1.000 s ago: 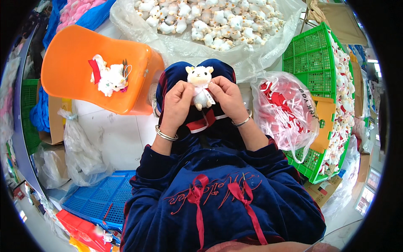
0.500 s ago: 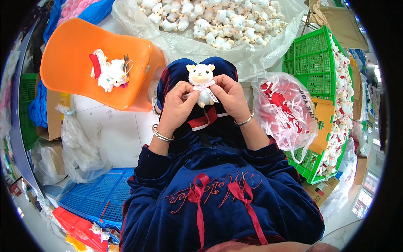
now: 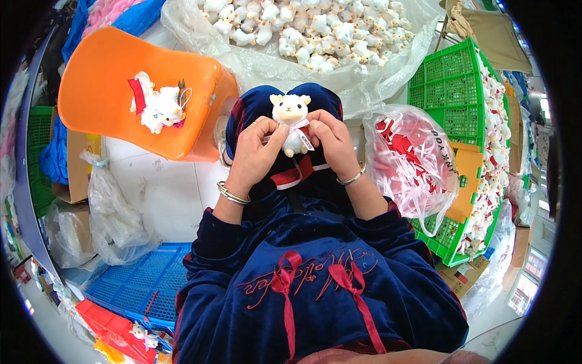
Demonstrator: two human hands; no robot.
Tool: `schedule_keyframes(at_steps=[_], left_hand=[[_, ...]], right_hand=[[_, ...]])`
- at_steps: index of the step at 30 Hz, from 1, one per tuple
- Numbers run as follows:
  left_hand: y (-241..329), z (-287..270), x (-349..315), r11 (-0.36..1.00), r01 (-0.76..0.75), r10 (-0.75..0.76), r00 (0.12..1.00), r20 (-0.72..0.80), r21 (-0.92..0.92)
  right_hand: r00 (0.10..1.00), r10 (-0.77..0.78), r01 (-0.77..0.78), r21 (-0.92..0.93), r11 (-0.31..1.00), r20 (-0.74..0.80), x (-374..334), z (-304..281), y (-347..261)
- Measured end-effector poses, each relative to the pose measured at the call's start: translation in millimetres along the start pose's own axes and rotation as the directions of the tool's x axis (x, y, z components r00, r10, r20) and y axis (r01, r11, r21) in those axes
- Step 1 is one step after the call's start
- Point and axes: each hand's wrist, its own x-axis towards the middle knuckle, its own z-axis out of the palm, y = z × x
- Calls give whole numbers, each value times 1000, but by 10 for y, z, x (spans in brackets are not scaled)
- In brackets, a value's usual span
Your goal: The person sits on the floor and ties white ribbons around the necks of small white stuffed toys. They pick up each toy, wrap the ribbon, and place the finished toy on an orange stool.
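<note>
A small white plush sheep (image 3: 290, 110) faces me upright above my knees, a pale ribbon bow (image 3: 297, 127) with a printed tail at its neck. My left hand (image 3: 259, 147) grips the toy's left side, thumb against its chest by the bow. On the other side, my right hand (image 3: 332, 144) has thumb and fingers pinched together at the toy's edge, where a bit of red cloth shows behind the bow. Exactly what those fingertips hold is partly hidden. Red cloth pieces with white edging (image 3: 290, 176) lie on my lap below the toy.
An orange stool (image 3: 100, 79) at left carries plush toys and a dark-tipped tool. Ahead, a plastic sheet (image 3: 376, 82) holds a heap of plush toys. At right are a clear bag of red cloth pieces (image 3: 412, 164) and a green crate (image 3: 445, 91). A blue crate (image 3: 145, 276) stands lower left.
My right fingers have shifted off the bow to the toy's edge, and red cloth now shows beside the bow. The left hand has barely moved and still grips the plush sheep.
</note>
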Motion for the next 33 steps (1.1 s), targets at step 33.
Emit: schedule_keyframes(at_steps=[33], left_hand=[[216, 78, -106, 960, -168, 182, 982, -43, 224]], right_hand=[[994, -74, 60, -168, 984, -82, -254, 207, -531]])
